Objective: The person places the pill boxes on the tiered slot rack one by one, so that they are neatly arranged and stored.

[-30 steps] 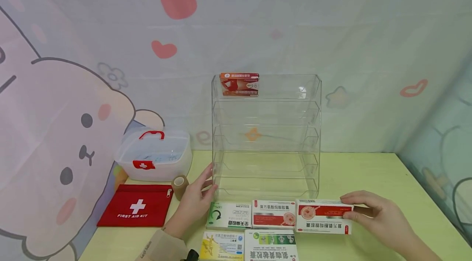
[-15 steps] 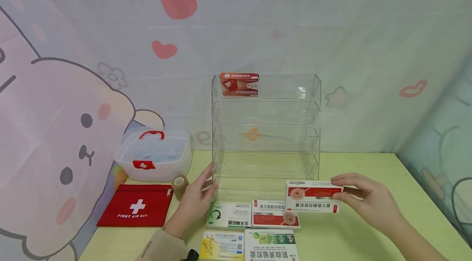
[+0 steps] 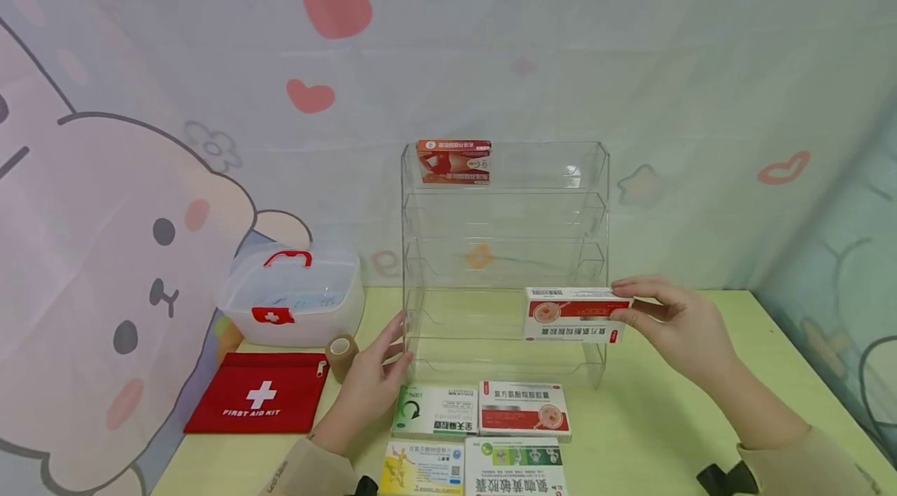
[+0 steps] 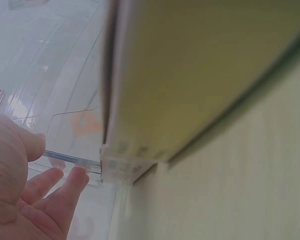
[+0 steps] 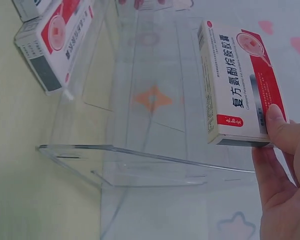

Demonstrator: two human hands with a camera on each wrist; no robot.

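In the head view a clear acrylic tiered rack [image 3: 506, 191] stands upright on the table. My left hand [image 3: 374, 375] holds the lower left side panel of the rack; the left wrist view shows its edge between thumb and fingers [image 4: 72, 187]. My right hand [image 3: 676, 325] pinches one end of a white and red medicine box [image 3: 578, 317], raised in front of the rack's lower right tiers. The right wrist view has the thumb [image 5: 276, 117] on the box's printed face. An orange-red box [image 3: 454, 163] sits at the left of the top tier.
Several medicine boxes lie before the rack: a green-white one [image 3: 436, 410], another red-white one [image 3: 524, 410], a yellow-white one [image 3: 423, 469] and a larger white-green one [image 3: 515, 469]. Leftward are a tan bandage roll [image 3: 341, 356], a red first aid pouch [image 3: 258, 395] and a white lidded box [image 3: 308, 317].
My right hand has lifted the white and red box off the front row, up and slightly left, to the rack's lower tiers. The left hand stays on the side panel.
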